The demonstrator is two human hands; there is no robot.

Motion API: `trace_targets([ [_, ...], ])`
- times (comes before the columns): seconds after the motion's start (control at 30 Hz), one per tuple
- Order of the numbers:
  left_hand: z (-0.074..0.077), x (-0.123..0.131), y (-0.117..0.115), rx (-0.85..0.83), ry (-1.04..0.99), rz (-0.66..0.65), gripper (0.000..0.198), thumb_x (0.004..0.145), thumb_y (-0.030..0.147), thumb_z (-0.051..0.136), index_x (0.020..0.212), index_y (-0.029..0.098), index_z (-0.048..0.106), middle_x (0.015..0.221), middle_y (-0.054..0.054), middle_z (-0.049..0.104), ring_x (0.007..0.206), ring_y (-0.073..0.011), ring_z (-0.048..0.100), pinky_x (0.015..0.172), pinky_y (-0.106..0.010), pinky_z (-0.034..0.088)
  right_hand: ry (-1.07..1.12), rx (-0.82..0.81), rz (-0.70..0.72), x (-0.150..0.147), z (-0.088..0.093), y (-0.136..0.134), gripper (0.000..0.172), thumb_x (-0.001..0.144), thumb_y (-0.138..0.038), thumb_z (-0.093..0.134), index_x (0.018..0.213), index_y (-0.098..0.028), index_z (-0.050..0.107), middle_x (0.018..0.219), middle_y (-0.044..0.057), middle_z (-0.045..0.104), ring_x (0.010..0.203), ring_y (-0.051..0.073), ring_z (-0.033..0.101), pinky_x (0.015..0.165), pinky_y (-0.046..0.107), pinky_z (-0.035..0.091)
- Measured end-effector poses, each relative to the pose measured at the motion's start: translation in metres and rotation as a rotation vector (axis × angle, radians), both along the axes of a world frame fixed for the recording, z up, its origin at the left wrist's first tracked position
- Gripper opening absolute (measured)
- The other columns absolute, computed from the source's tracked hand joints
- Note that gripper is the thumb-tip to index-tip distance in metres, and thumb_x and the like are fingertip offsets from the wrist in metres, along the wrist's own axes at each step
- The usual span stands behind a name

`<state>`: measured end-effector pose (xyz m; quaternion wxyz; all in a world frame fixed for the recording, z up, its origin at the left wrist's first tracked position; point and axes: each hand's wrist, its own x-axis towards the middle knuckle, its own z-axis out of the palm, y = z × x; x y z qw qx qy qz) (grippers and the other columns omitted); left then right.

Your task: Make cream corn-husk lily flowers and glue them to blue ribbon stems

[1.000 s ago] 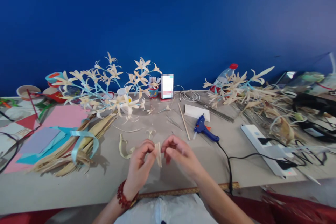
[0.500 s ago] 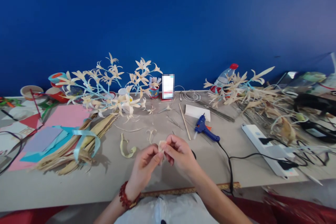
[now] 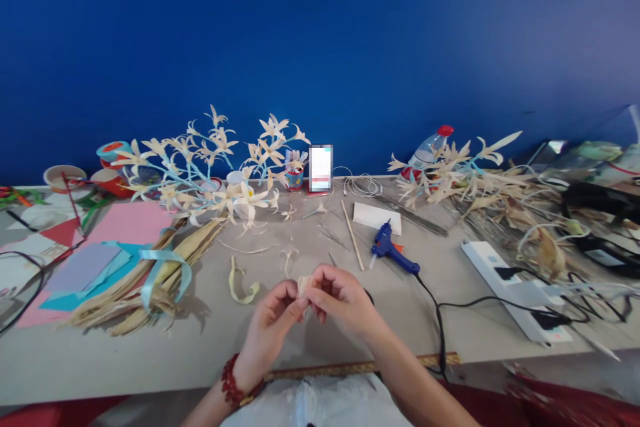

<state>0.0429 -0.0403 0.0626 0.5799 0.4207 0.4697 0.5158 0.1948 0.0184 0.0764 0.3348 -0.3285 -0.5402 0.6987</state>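
Between my two hands, above the front middle of the table, is a small piece of pale corn husk [image 3: 303,285]. My left hand [image 3: 277,312], with a red bead bracelet at the wrist, pinches its lower left side. My right hand [image 3: 341,298] grips it from the right between thumb and fingers. The fingertips cover much of the piece. A curled yellowish husk strip [image 3: 243,287] lies just left of my hands, and a thin husk scrap [image 3: 288,259] lies beyond them. To the right rests a blue glue gun [image 3: 395,248].
Pale husk flowers on blue stems [image 3: 193,160] stand at the back left. A bundle of dry husks [image 3: 135,290] lies on coloured paper [image 3: 130,223]. At right are a white power strip [image 3: 510,293], cables and more husk flowers [image 3: 450,170]. A phone [image 3: 321,168] stands at the back.
Both hands stay close together, and the husk piece has shifted slightly left and down, its top now folded over more. The whole view has tilted a little.
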Motion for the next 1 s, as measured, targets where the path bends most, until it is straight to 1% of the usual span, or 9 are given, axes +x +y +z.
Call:
trace_targets([
  [0.13,0.012,-0.006,0.006,0.155,0.149,-0.025,0.018,0.088,0.031,0.056,0.079,0.016,0.061,0.078,-0.004,0.059,0.076,-0.0168,0.052,0.072,-0.027,0.04,-0.04,0.005,0.053,0.002,0.004,0.001,0.03,0.082,-0.042,0.067,0.072,-0.018,0.052,0.057,-0.005,0.054,0.046,0.007,0.05,0.044,0.018,0.044],
  [0.23,0.018,-0.011,0.013,0.188,0.224,-0.004,0.018,0.089,0.031,0.056,0.079,0.016,0.061,0.077,-0.003,0.056,0.073,-0.016,0.051,0.068,-0.026,0.04,-0.055,-0.015,0.078,0.002,0.002,0.002,0.031,0.081,-0.042,0.068,0.07,-0.019,0.05,0.054,-0.006,0.054,0.043,0.007,0.049,0.041,0.017,0.041],
  [0.33,0.016,-0.014,0.016,0.138,0.235,-0.017,0.02,0.09,0.03,0.053,0.076,0.017,0.058,0.07,0.0,0.051,0.067,-0.0136,0.046,0.063,-0.024,0.038,-0.069,-0.031,0.115,0.003,0.001,0.003,0.027,0.083,-0.038,0.065,0.07,-0.018,0.051,0.056,-0.003,0.059,0.043,0.008,0.052,0.042,0.018,0.042],
  [0.47,0.013,-0.013,0.014,0.134,0.337,0.026,0.022,0.091,0.032,0.052,0.075,0.017,0.056,0.067,0.002,0.049,0.064,-0.0125,0.044,0.061,-0.023,0.037,-0.076,0.024,0.07,0.006,0.008,0.005,0.015,0.083,-0.029,0.061,0.076,-0.017,0.056,0.062,-0.001,0.062,0.048,0.009,0.055,0.047,0.02,0.046],
  [0.57,0.018,-0.011,0.013,0.169,0.446,0.034,0.023,0.09,0.033,0.053,0.073,0.017,0.056,0.066,0.002,0.052,0.063,-0.0126,0.047,0.061,-0.023,0.038,-0.111,0.087,0.051,0.005,0.014,0.005,0.007,0.082,-0.024,0.059,0.085,-0.018,0.058,0.071,-0.001,0.063,0.054,0.01,0.056,0.05,0.021,0.048],
  [0.63,0.021,-0.01,0.012,0.191,0.505,0.042,0.023,0.09,0.032,0.054,0.071,0.018,0.055,0.064,0.002,0.053,0.062,-0.0126,0.048,0.061,-0.023,0.038,-0.183,0.148,0.029,0.004,0.014,0.005,0.002,0.082,-0.02,0.057,0.083,-0.018,0.057,0.07,-0.001,0.063,0.054,0.009,0.057,0.05,0.019,0.046],
  [0.67,0.023,-0.009,0.011,0.2,0.526,0.047,0.023,0.09,0.031,0.053,0.07,0.018,0.055,0.064,0.002,0.053,0.062,-0.0126,0.048,0.061,-0.023,0.038,-0.22,0.177,0.013,0.003,0.014,0.004,0.001,0.082,-0.018,0.056,0.081,-0.018,0.056,0.068,-0.002,0.062,0.053,0.009,0.056,0.049,0.019,0.045],
  [0.77,0.023,-0.007,0.01,0.218,0.547,0.067,0.023,0.091,0.029,0.051,0.071,0.018,0.055,0.065,0.002,0.054,0.061,-0.0127,0.049,0.06,-0.023,0.038,-0.282,0.227,-0.022,0.0,0.011,0.004,0.006,0.079,-0.014,0.055,0.076,-0.018,0.056,0.062,-0.003,0.06,0.051,0.008,0.056,0.048,0.017,0.042],
  [1.0,0.016,-0.005,0.01,0.291,0.525,0.099,0.021,0.091,0.024,0.05,0.072,0.019,0.054,0.066,0.001,0.053,0.064,-0.0139,0.05,0.062,-0.024,0.039,-0.287,0.19,-0.033,-0.002,0.008,0.004,0.007,0.076,-0.012,0.055,0.076,-0.019,0.055,0.06,-0.004,0.06,0.05,0.009,0.058,0.047,0.017,0.044],
])
